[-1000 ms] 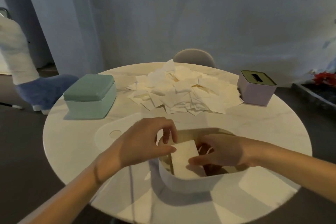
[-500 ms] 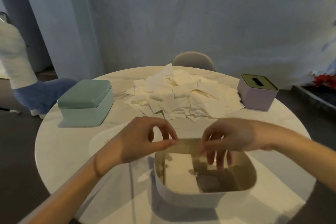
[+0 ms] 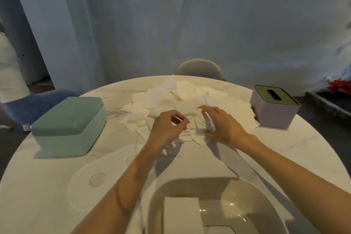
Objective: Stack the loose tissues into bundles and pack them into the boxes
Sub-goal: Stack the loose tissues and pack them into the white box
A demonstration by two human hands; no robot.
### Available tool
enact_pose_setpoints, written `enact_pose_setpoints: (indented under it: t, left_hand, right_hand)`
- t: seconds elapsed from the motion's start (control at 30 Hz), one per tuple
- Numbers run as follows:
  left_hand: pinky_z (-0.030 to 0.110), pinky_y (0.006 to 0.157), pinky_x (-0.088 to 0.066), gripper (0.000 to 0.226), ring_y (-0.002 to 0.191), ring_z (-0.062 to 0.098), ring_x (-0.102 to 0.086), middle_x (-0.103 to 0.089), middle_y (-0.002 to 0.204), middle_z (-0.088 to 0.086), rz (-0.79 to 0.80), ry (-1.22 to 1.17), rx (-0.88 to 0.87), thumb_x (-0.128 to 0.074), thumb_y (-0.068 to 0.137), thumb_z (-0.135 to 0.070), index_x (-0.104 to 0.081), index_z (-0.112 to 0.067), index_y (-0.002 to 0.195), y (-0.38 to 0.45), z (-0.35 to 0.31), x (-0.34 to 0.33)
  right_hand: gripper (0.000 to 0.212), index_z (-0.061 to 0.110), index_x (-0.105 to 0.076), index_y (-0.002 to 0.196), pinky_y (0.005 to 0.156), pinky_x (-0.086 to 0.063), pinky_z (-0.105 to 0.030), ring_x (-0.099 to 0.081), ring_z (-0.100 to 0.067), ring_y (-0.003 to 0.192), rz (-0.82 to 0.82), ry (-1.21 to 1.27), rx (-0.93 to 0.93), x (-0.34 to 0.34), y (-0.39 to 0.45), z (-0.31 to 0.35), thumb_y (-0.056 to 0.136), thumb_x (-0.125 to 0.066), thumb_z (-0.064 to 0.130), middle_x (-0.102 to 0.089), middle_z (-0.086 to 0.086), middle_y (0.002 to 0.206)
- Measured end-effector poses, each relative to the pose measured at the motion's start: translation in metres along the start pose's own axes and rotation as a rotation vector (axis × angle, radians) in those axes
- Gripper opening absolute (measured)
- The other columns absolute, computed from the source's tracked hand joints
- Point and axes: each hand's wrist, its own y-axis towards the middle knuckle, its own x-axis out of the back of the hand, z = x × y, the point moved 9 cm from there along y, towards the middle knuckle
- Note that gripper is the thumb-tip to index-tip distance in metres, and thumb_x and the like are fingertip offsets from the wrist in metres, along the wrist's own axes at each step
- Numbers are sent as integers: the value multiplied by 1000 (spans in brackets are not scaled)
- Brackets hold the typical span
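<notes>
1. The loose tissues (image 3: 182, 100) lie in a wide heap at the far middle of the round counter (image 3: 47, 186), between the green box (image 3: 68, 125) and the lilac box (image 3: 273, 106).
2. They look feather-light, limp and easily creased. A pinch at an edge or corner should lift one, and flat fingers would square a bundle better than a squeeze.
3. The left hand (image 3: 167, 129) hovers at the heap's near edge with fingers curled and thumb meeting fingertips. Whether it has a sheet pinched, I cannot tell.
4. The right hand (image 3: 222, 125) rests on the heap, its fingers bent around one white tissue at the near edge.
5. The open white box (image 3: 157, 195) sits nearest the person and holds one neat tissue bundle (image 3: 182, 214) on its left side, with the right side bare.
6. The green box has its lid on. The lilac box is closed too, with a slot in its top. Their contents are hidden.
</notes>
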Motion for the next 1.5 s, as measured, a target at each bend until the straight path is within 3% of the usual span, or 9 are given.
enact_pose_setpoints:
  t: [0.27, 0.47, 0.57, 0.67, 0.83, 1.03, 1.23, 1.4, 1.5]
  left_hand:
    - [17, 52, -49, 8, 56, 4, -63, -75, 84, -1, -75, -128, 67, -66, 99, -22, -73, -17, 99, 8, 21, 0]
    - [22, 51, -51, 12, 61, 15, -65, -74, 85, 3, -115, -233, 101, -65, 101, -24, -70, -12, 102, 6, 36, 6]
    - [22, 60, -57, 23, 70, 17, -67, -74, 93, 5, -152, -352, 141, -61, 103, -33, -66, -12, 109, 6, 34, 4]
    - [24, 74, -60, 41, 87, 22, -71, -74, 104, 8, -151, -487, 220, -53, 101, -51, -64, -14, 114, 2, 35, -4]
    - [56, 109, -47, 66, 119, 31, -67, -70, 131, 8, 307, -1110, 338, -31, 99, -71, -55, -25, 140, -13, 11, -52]
    - [70, 118, -27, 78, 143, 42, -44, -51, 152, 21, 447, -1514, 447, -50, 94, -74, -51, -21, 150, -36, 3, -72]
    - [56, 99, -55, 50, 118, 32, -69, -71, 129, 10, 119, -1102, 410, -47, 103, -54, -56, -24, 142, -27, 28, -51]
    - [47, 103, -54, 40, 110, 19, -71, -77, 114, -10, -41, -807, 287, -40, 104, -60, -67, -40, 126, -26, 35, -34]
    - [49, 96, -57, 45, 108, 23, -72, -76, 117, -5, -89, -823, 273, -33, 105, -60, -64, -41, 132, -20, 33, -21]
  right_hand:
    - [30, 35, -65, 132, 98, -51, -34, -63, -23, 114, -228, 161, 12, 12, 8, -13, 103, -57, 30, -66, 6, 131]
    - [31, 18, -67, 131, 103, -46, -32, -63, -27, 115, -444, 320, -25, 53, 1, -22, 102, -59, 21, -68, -5, 131]
    - [21, 11, -73, 117, 78, -41, -2, -64, -12, 90, -535, 551, 35, 78, -11, -11, 102, -58, 12, -72, 6, 103]
    - [24, 5, -74, 96, 64, -46, -10, -62, -8, 70, -424, 920, -65, 73, -17, -8, 101, -62, 26, -71, 9, 79]
    - [29, 8, -75, 108, 76, -59, -30, -74, -19, 91, -65, 1295, -55, 33, -29, 26, 96, -67, 33, -78, -7, 102]
    - [30, 21, -74, 114, 84, -61, -36, -74, -11, 95, -171, 1168, -100, 24, -31, 23, 90, -75, 39, -78, 8, 103]
    - [21, 27, -74, 109, 84, -60, -38, -72, -14, 94, -215, 1052, -110, 21, -31, 9, 94, -69, 41, -77, 9, 100]
    - [16, 30, -76, 102, 81, -59, -36, -71, -15, 88, -203, 1025, -151, 16, -30, 5, 93, -69, 41, -76, 12, 93]
    - [13, 29, -75, 95, 78, -59, -34, -72, -20, 86, -195, 1058, -167, 14, -29, 0, 94, -68, 39, -77, 6, 91]
